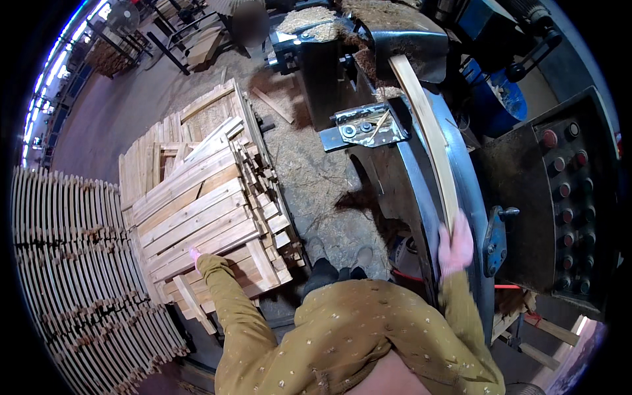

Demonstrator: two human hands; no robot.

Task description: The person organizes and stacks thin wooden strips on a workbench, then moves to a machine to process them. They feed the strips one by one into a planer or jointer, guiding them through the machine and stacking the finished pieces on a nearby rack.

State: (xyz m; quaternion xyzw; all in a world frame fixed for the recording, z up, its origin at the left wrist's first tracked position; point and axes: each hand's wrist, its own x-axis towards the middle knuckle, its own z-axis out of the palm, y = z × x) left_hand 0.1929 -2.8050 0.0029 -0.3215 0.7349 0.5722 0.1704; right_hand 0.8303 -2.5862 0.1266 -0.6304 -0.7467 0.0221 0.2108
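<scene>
My right hand [457, 249], in a pinkish glove, is closed around the near end of a long wooden strip [424, 118]. The strip lies along the machine's shiny metal bed [464, 174], and its far end reaches the edge of a curved metal hood [409, 49]. Over to the left, my left hand [195, 256] touches the top of a pile of wooden boards [191, 220]. It looks small and partly covered by the sleeve, so its finger pose is unclear.
A control panel with several round buttons [565, 191] stands at the right. Behind it is a blue bin [507, 99]. Stacked slats [72, 263] line the far left. Sawdust covers the floor [322, 191] between pile and machine. A bolted metal bracket [365, 126] juts out left of the bed.
</scene>
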